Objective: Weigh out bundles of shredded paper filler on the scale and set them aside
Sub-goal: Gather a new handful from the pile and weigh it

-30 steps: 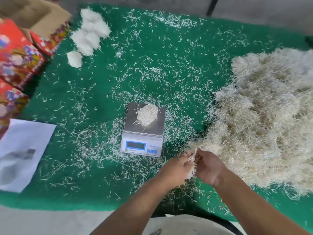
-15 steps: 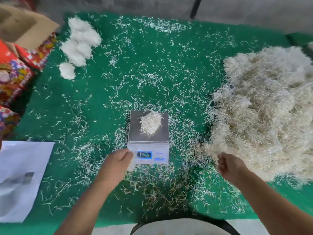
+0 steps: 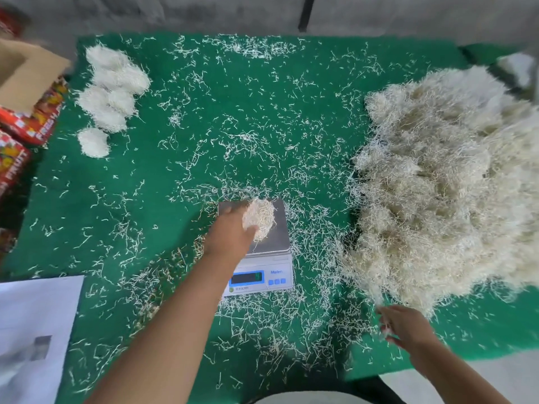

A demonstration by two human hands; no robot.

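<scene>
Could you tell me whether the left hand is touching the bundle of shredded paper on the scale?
Touching. The head view shows the left hand with its thumb pressed against the paper bundle on the scale.

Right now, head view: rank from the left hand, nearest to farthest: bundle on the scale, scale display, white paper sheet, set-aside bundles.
1. Bundle on the scale: under the left hand's fingers.
2. Scale display: just below the hand.
3. White paper sheet: bottom left.
4. Set-aside bundles: far top left.
</scene>
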